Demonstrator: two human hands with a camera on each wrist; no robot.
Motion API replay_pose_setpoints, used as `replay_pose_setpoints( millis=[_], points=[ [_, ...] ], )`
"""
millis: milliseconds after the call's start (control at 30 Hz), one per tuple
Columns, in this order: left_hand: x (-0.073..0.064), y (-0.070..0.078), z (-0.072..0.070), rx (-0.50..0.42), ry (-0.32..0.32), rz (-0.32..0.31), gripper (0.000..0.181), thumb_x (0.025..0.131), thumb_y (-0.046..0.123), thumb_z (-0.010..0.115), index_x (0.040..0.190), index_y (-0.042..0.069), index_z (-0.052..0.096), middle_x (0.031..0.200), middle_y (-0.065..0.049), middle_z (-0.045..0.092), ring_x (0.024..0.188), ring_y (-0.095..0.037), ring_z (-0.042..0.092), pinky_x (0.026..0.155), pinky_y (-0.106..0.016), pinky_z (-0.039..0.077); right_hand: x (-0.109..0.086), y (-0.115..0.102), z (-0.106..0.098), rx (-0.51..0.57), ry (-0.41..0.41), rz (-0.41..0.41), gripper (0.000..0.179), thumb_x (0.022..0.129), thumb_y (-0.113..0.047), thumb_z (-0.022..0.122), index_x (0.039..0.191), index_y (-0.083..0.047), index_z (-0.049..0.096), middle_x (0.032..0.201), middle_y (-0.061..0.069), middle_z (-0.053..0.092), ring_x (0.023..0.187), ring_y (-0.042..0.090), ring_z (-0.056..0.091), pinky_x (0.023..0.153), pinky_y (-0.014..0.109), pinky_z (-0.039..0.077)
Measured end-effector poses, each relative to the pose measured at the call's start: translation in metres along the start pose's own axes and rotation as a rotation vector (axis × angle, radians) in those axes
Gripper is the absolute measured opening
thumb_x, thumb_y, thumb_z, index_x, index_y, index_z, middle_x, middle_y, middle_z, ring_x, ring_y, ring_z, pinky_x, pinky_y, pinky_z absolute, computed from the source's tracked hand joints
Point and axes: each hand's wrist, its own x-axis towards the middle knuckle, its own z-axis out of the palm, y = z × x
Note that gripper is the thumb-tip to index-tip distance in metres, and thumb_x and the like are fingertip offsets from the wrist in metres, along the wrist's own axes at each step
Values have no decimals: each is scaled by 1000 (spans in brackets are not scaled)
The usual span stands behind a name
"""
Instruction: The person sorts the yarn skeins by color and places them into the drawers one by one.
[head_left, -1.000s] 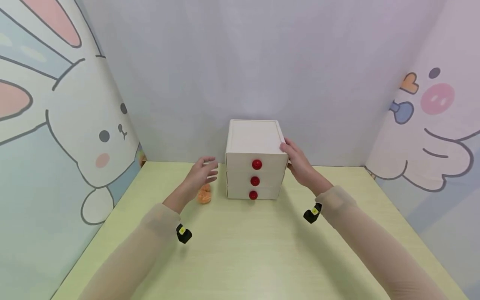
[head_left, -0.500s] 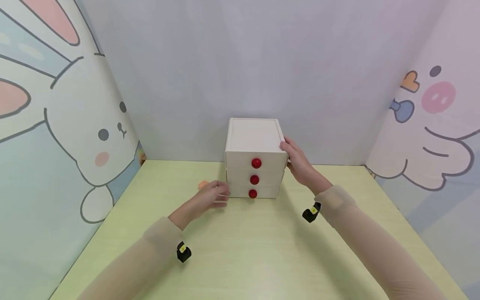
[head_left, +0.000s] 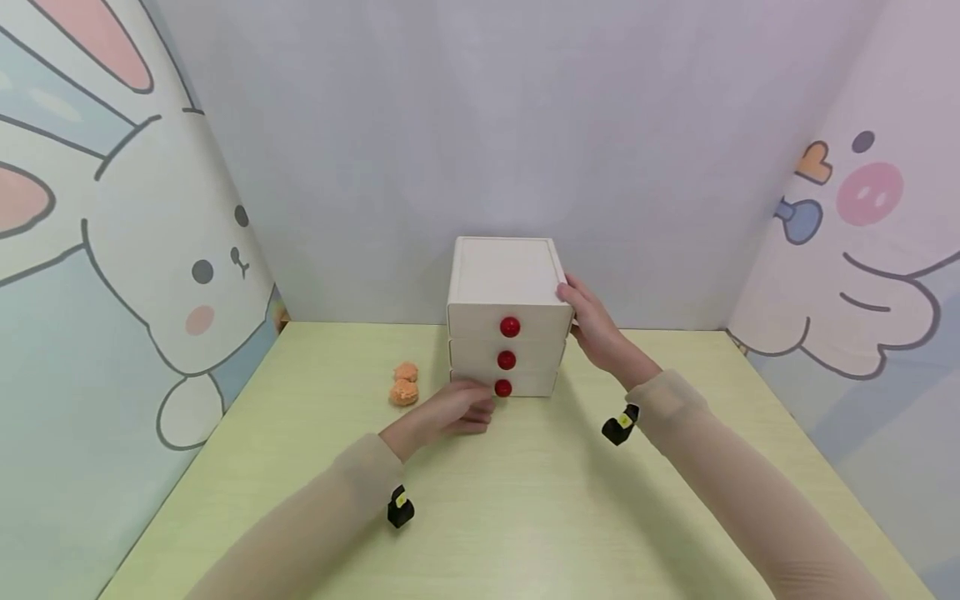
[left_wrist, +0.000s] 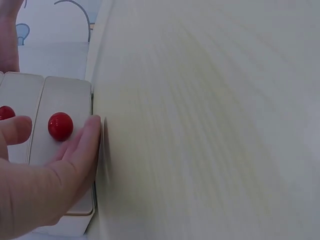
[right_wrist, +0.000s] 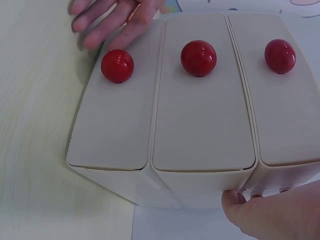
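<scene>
Pale wood-grained table (head_left: pixel 525 500); boxy white three-drawer cabinet (head_left: pixel 498 271), far centre.
My feed shows: left hand (head_left: pixel 457 406), thumb and fingers apart, beside lowest glossy red round knob (head_left: pixel 503 388); right hand (head_left: pixel 597 327) clamped on cabinet's right top edge; orange two-lobed item (head_left: pixel 404 392), left.

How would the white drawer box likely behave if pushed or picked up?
The white drawer box looks stiff: its edges are straight and its panels flat. Pushed low, it would probably slide rather than tip, standing squarely on the table. Tilted forward, its drawers might slip open, since their fronts show red knobs but no latch.
</scene>
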Motion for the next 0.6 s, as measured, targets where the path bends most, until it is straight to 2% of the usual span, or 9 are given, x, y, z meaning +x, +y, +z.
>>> replay_pose_setpoints(
  millis=[167, 400, 600],
  points=[
    [12, -1, 9, -75, -1, -28, 46, 110, 28, 59, 141, -5, 55, 129, -22, 67, 108, -28, 71, 95, -38, 62, 1, 0, 0, 1, -6, -1, 69, 113, -41, 41, 173, -24, 11, 178, 7, 13, 162, 29, 14, 132, 54, 12],
    [21, -1, 14, -211, -4, -79, 48, 111, 27, 56, 139, -12, 56, 133, -29, 66, 116, -36, 71, 101, -44, 60, 0, 0, 0, 3, -6, -4, 68, 114, -40, 40, 173, -23, 11, 178, 7, 13, 162, 29, 14, 132, 54, 11],
    [27, -4, 18, -250, -25, -96, 50, 111, 29, 57, 139, -13, 55, 131, -30, 68, 116, -37, 72, 101, -45, 59, -1, 0, 0, 3, -10, -4, 68, 114, -40, 40, 173, -24, 10, 178, 7, 12, 162, 29, 13, 132, 55, 12]
  ],
)
